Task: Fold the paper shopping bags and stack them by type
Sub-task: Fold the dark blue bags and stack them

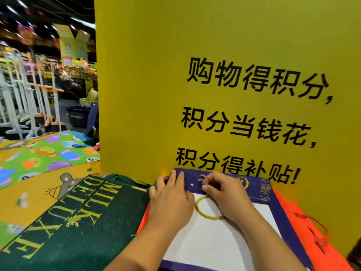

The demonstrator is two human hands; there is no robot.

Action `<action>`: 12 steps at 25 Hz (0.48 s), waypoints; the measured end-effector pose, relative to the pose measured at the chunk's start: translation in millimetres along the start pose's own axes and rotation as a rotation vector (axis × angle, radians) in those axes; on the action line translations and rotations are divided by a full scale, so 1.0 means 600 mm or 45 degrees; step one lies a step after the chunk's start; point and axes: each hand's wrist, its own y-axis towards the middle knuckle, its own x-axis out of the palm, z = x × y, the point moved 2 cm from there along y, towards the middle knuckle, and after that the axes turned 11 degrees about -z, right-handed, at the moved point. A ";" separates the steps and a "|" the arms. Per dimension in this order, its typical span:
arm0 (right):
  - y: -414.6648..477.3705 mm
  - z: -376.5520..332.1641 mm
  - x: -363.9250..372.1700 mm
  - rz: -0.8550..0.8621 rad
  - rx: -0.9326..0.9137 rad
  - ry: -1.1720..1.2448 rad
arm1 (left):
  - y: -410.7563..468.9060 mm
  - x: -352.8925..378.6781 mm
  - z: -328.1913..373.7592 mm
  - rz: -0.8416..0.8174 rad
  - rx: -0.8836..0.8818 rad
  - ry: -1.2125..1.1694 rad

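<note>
A purple paper bag (259, 194) with a white inside panel lies flat in front of me, its top edge against a yellow sign. My left hand (172, 200) presses flat on its upper left corner, fingers straight. My right hand (224, 194) has its fingers curled at the bag's gold rope handle (203, 211), pinching the cord near the top fold. Under the purple bag lies an orange bag (304, 227) with a red cord handle. To the left lies a dark green bag (82, 227) with gold "MILK DELUXE" lettering.
A tall yellow sign board (224, 85) with black Chinese characters stands directly behind the bags. The bags lie on a yellow cartoon play mat (35, 194); a green animal-print mat (48, 153) lies farther left. Store racks and shelves fill the background.
</note>
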 end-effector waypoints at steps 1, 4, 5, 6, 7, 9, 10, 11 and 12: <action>0.001 -0.001 0.005 -0.002 -0.029 -0.031 | -0.002 0.001 0.001 0.012 -0.025 0.002; 0.008 0.002 0.009 -0.019 -0.072 -0.013 | 0.003 0.001 0.004 0.066 -0.004 0.027; 0.008 0.003 0.008 -0.013 -0.092 -0.019 | 0.007 0.002 0.005 0.063 0.001 0.024; 0.010 0.003 0.008 0.002 -0.110 -0.037 | 0.007 0.001 0.005 0.063 0.005 0.011; 0.012 0.002 0.009 0.020 -0.129 -0.067 | 0.007 0.000 0.005 0.074 0.005 -0.007; 0.015 -0.001 0.016 0.047 -0.176 -0.136 | 0.005 0.000 0.003 0.114 0.003 -0.043; 0.017 -0.004 0.018 0.072 -0.196 -0.153 | 0.004 0.000 0.002 0.134 0.009 -0.062; 0.017 -0.005 0.019 0.094 -0.208 -0.165 | 0.004 0.000 0.001 0.151 0.015 -0.082; 0.016 -0.007 0.020 0.112 -0.212 -0.185 | 0.003 -0.001 0.001 0.173 0.021 -0.102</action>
